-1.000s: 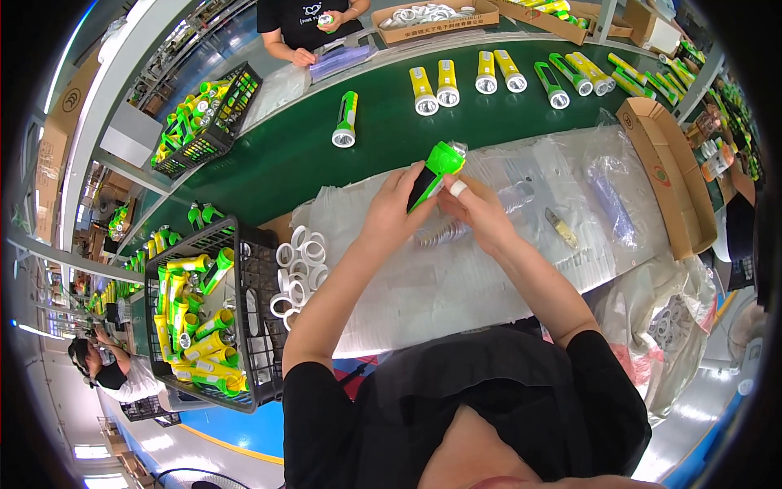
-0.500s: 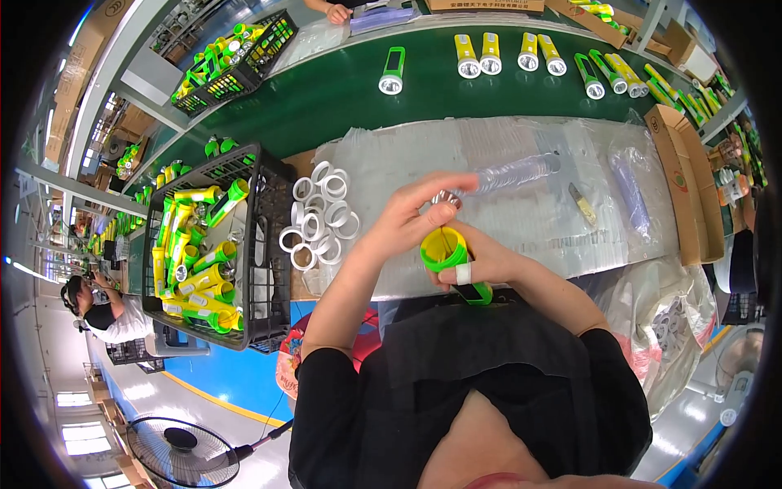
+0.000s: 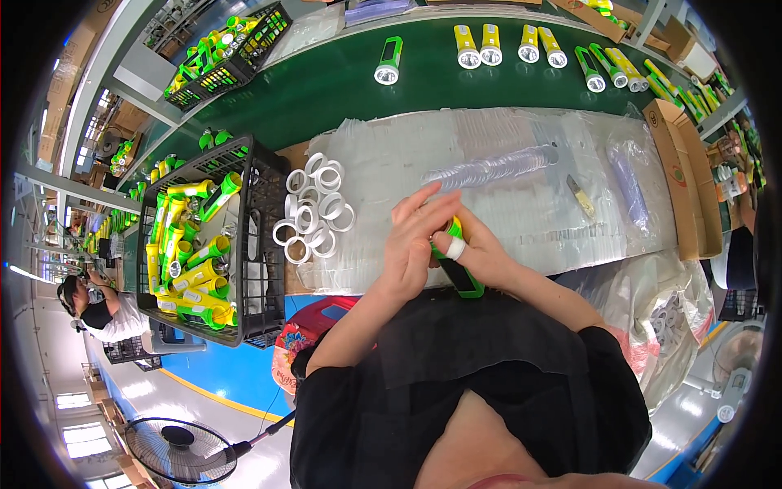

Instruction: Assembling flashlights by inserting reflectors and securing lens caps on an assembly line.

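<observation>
The green flashlight is at the near edge of the table, close in front of the person's dark clothing. It is tilted, dark panel uppermost, lower end toward the body. The right hand grips it, fingers wrapped about the barrel; a white band encircles one digit. The left hand lies over the upper end, fingers extended and close together. Whether it grasps anything beneath the palm cannot be determined; that area is hidden.

Clear plastic sheeting covers the working area. On it, beyond the hands, lies a row of transparent discs; to the right of these are a cutter knife and a clear bag. White rings are piled to the left, between the left hand and a black crate. The crate contains yellow-and-green flashlights. A lone flashlight lies on the far green surface, lens toward the person. An open cardboard box stands at the right.
</observation>
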`<action>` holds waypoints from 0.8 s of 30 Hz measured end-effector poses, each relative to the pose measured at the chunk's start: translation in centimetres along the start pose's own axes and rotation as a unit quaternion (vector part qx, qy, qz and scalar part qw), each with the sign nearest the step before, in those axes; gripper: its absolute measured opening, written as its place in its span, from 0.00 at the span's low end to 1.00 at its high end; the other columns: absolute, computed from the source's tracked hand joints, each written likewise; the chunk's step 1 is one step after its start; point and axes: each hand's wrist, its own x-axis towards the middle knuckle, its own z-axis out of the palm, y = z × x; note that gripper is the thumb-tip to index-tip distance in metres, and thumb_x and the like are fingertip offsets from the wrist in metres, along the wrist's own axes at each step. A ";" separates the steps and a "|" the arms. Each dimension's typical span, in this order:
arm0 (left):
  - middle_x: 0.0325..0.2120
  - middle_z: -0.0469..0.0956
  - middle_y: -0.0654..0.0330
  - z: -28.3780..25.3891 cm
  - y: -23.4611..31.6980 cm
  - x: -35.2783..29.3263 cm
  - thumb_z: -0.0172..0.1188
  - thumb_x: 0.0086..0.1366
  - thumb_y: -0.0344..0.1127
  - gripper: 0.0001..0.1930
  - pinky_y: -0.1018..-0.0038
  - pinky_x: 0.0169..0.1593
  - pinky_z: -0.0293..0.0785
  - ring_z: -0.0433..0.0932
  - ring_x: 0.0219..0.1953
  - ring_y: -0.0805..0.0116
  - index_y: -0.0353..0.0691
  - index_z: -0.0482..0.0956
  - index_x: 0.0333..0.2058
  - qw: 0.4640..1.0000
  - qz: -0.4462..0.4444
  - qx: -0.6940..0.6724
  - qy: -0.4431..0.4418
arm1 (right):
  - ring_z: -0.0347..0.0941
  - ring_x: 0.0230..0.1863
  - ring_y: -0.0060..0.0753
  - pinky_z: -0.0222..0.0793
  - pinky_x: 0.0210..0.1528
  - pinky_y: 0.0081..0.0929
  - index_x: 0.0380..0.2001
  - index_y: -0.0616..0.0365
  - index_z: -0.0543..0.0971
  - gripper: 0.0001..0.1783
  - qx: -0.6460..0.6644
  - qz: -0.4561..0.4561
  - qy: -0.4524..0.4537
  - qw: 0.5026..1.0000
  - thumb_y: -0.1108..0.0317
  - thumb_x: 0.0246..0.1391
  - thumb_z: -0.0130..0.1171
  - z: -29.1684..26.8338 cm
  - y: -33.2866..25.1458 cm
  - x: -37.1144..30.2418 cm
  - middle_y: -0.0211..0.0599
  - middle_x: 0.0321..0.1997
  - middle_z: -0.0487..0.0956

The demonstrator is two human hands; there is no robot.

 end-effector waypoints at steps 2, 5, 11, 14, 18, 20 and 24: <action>0.60 0.68 0.49 0.3 -1.7 0.6 0.43 0.72 0.43 0.23 0.56 0.64 0.56 0.64 0.64 0.47 0.34 0.72 0.56 1.000 -0.012 0.008 0.026 | 0.74 0.36 0.25 0.72 0.37 0.26 0.57 0.56 0.65 0.22 0.044 0.005 0.040 0.998 0.62 0.64 0.55 -0.7 -0.5 0.3 0.36 0.40 0.74; 0.56 0.71 0.49 0.4 -7.1 0.9 0.65 0.60 0.42 0.28 0.59 0.63 0.58 0.67 0.60 0.50 0.33 0.72 0.56 0.985 -0.127 0.115 0.021 | 0.74 0.32 0.28 0.71 0.37 0.26 0.58 0.55 0.65 0.23 0.030 -0.012 0.084 0.996 0.58 0.65 0.50 -2.1 -1.7 0.2 0.40 0.35 0.77; 0.48 0.75 0.51 0.5 -10.8 0.4 0.70 0.53 0.41 0.31 0.62 0.55 0.66 0.71 0.51 0.52 0.37 0.74 0.54 0.966 -0.135 0.203 -0.083 | 0.73 0.31 0.28 0.70 0.36 0.26 0.57 0.56 0.66 0.23 0.027 0.005 0.093 0.995 0.56 0.64 0.51 -3.4 -2.1 -0.2 0.41 0.35 0.76; 0.44 0.75 0.53 0.0 -11.3 -0.3 0.71 0.53 0.41 0.30 0.66 0.53 0.67 0.71 0.50 0.56 0.38 0.75 0.54 0.976 -0.149 0.153 -0.034 | 0.73 0.31 0.28 0.70 0.36 0.27 0.56 0.56 0.67 0.23 0.021 0.022 0.080 0.996 0.56 0.64 0.52 -3.1 -2.1 0.0 0.41 0.34 0.76; 0.45 0.73 0.54 -1.1 -5.5 1.3 0.67 0.57 0.40 0.26 0.68 0.52 0.67 0.69 0.49 0.58 0.39 0.76 0.54 0.977 -0.210 -0.025 0.011 | 0.74 0.31 0.29 0.70 0.37 0.27 0.56 0.57 0.67 0.23 -0.010 0.032 0.049 0.998 0.56 0.63 0.53 -2.6 -2.3 0.5 0.41 0.33 0.76; 0.46 0.71 0.54 -1.6 -2.1 1.4 0.61 0.63 0.40 0.23 0.66 0.53 0.65 0.67 0.49 0.58 0.40 0.75 0.56 0.998 -0.060 -0.004 -0.027 | 0.74 0.32 0.28 0.71 0.36 0.27 0.56 0.58 0.67 0.23 -0.007 0.036 0.029 0.999 0.58 0.63 0.54 -2.5 -2.0 0.8 0.40 0.35 0.76; 0.52 0.70 0.53 -1.2 -0.7 0.6 0.49 0.70 0.41 0.21 0.61 0.58 0.62 0.67 0.55 0.52 0.38 0.74 0.56 0.998 -0.036 0.026 -0.046 | 0.74 0.34 0.25 0.73 0.35 0.25 0.56 0.60 0.67 0.23 -0.003 0.026 -0.009 1.000 0.63 0.62 0.57 -2.1 -1.5 1.0 0.35 0.39 0.75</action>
